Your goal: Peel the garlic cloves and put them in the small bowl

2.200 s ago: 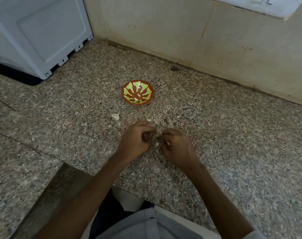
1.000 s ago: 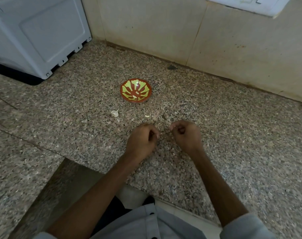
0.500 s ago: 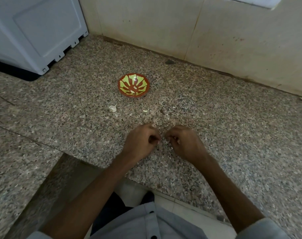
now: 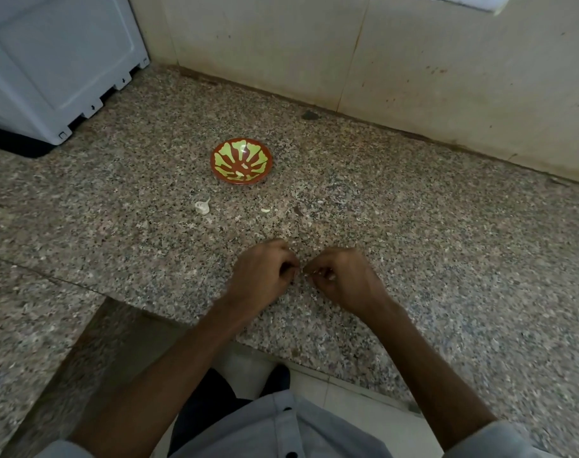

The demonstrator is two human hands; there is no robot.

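head view: both hands are low over the speckled granite table, close to its near edge. the left hand and the right hand meet fingertip to fingertip. the fingers of each are curled in and pinch a small pale garlic clove between them; most of it is hidden and blur softens the rest. the small bowl, red-brown with yellow-green leaf shapes, sits on the table well beyond the hands, and a few pale peeled pieces lie in it. between bowl and hands, a white garlic piece lies to the left and a little pale scrap nearer the middle, both apart from the bowl. a white appliance stands at the far left against the tiled wall. a grey shirt shows at the bottom
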